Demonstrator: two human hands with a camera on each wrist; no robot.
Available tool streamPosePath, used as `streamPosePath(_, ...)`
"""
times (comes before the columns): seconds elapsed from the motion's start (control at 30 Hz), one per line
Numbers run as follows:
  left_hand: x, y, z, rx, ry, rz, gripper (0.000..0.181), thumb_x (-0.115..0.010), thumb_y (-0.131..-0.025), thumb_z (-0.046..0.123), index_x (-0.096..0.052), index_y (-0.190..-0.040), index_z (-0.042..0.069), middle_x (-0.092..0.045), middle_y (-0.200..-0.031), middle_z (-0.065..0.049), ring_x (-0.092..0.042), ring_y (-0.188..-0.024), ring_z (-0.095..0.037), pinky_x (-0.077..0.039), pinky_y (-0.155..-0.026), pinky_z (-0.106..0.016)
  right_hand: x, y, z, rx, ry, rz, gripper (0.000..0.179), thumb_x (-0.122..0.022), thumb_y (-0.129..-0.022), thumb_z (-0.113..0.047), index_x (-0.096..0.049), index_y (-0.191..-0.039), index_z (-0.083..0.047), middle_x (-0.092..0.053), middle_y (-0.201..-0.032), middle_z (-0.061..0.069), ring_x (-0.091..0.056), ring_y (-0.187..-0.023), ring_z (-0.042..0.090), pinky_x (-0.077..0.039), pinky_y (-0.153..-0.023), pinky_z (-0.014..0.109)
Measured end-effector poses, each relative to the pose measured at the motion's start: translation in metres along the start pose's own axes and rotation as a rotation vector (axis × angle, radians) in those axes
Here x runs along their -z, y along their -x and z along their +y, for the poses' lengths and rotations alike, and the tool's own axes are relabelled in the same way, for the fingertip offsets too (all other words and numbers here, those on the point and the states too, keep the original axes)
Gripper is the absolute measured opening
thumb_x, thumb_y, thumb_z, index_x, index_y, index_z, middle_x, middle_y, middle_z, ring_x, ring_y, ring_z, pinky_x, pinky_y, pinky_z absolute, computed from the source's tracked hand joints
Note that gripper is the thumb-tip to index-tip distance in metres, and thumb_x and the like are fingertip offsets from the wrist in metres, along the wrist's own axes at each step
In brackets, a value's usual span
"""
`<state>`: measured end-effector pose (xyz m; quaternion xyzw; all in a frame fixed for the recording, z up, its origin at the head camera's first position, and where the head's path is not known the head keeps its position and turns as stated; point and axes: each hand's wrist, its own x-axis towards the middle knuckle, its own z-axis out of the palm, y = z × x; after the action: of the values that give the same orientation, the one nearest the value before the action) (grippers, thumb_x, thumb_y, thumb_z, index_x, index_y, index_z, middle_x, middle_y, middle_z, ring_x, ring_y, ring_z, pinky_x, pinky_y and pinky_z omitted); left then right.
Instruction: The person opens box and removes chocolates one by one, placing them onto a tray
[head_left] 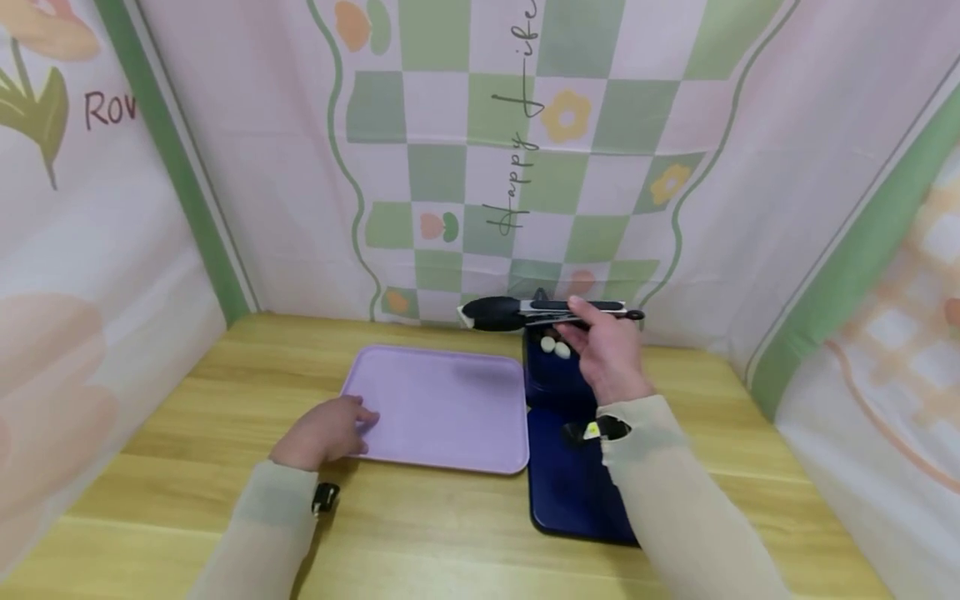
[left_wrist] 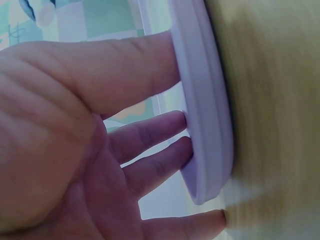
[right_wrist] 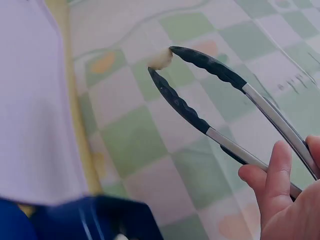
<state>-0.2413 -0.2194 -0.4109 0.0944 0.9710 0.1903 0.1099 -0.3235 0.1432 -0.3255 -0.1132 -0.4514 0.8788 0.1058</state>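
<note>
My right hand (head_left: 611, 354) grips black-and-silver tongs (head_left: 540, 312), raised above the back of the table. In the right wrist view, the tips of the tongs (right_wrist: 227, 142) pinch a small pale piece (right_wrist: 161, 60). Over at the left, my left hand (head_left: 326, 433) rests on the near-left corner of a lilac tray (head_left: 442, 408). Its fairly straight fingers (left_wrist: 155, 132) touch the tray inside the rim, with the little finger outside by the tabletop. Below the right hand stands a dark blue container (head_left: 551, 383) with white pieces (head_left: 555, 347) in it.
A dark blue flat tray or lid (head_left: 573, 500) lies in front of the container, partly under the right forearm. The wooden table (head_left: 420, 533) is bounded by patterned cloth (head_left: 435, 175) at the back and both sides.
</note>
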Motion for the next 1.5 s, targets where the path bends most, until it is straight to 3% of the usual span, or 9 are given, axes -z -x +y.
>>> streamPosePath(0.23,0.002,0.001,0.002,0.022,-0.002,-0.013,0.044,-0.079,-0.083,0.007,-0.07,-0.126,0.009,-0.045,-0.147,-0.024,-0.041,-0.132,-0.049,-0.033,-0.109,-0.06,-0.031,0.006,0.039,-0.007,0.095,0.005,0.042,-0.081,-0.082,-0.001,-0.057,-0.116,0.006,-0.069,-0.091,0.013,-0.07,-0.06,0.022,-0.061,-0.062,0.033)
streamPosePath(0.4,0.001,-0.001,0.002,0.047,0.0,-0.026,0.044,-0.078,-0.084,0.008,-0.07,-0.127,0.01,-0.044,-0.148,-0.023,-0.04,-0.134,-0.048,-0.032,-0.11,-0.059,-0.053,0.014,0.069,-0.022,0.183,0.011,0.054,-0.082,-0.082,-0.006,-0.053,-0.125,0.006,-0.065,-0.107,0.013,-0.072,-0.074,0.03,-0.061,-0.069,0.036)
streamPosePath(0.53,0.001,-0.003,0.002,0.061,0.006,-0.032,0.043,-0.078,-0.084,0.007,-0.07,-0.126,0.011,-0.044,-0.149,-0.023,-0.039,-0.134,-0.048,-0.032,-0.11,-0.059,-0.068,0.018,0.096,-0.008,0.249,-0.007,0.043,-0.083,-0.081,-0.008,-0.06,-0.113,0.005,-0.068,-0.103,0.016,-0.071,-0.076,0.034,-0.061,-0.069,0.038)
streamPosePath(0.8,-0.001,-0.006,-0.001,0.064,0.009,-0.039,0.044,-0.079,-0.083,0.008,-0.07,-0.126,0.012,-0.044,-0.149,-0.022,-0.039,-0.135,-0.047,-0.031,-0.11,-0.059,-0.088,0.021,0.137,0.063,0.367,-0.005,0.024,-0.083,-0.08,-0.007,-0.065,-0.094,0.001,-0.069,-0.084,0.013,-0.063,-0.052,0.019,-0.06,-0.059,0.034)
streamPosePath(1.1,0.0,-0.004,0.0,0.03,-0.006,-0.02,0.047,-0.08,-0.081,0.008,-0.07,-0.126,0.011,-0.045,-0.148,-0.023,-0.04,-0.134,-0.047,-0.032,-0.11,-0.058,-0.1,0.023,0.156,0.106,0.436,-0.007,0.028,-0.084,-0.081,-0.011,-0.064,-0.098,-0.001,-0.07,-0.088,0.011,-0.066,-0.059,0.024,-0.06,-0.061,0.034)
streamPosePath(1.5,0.002,-0.002,0.001,0.028,-0.015,-0.028,0.048,-0.081,-0.08,0.008,-0.07,-0.126,0.011,-0.045,-0.147,-0.024,-0.041,-0.132,-0.049,-0.032,-0.109,-0.061,-0.101,0.029,0.155,0.121,0.461,-0.018,0.029,-0.085,-0.08,-0.016,-0.063,-0.096,-0.006,-0.07,-0.089,0.009,-0.067,-0.063,0.024,-0.06,-0.065,0.035)
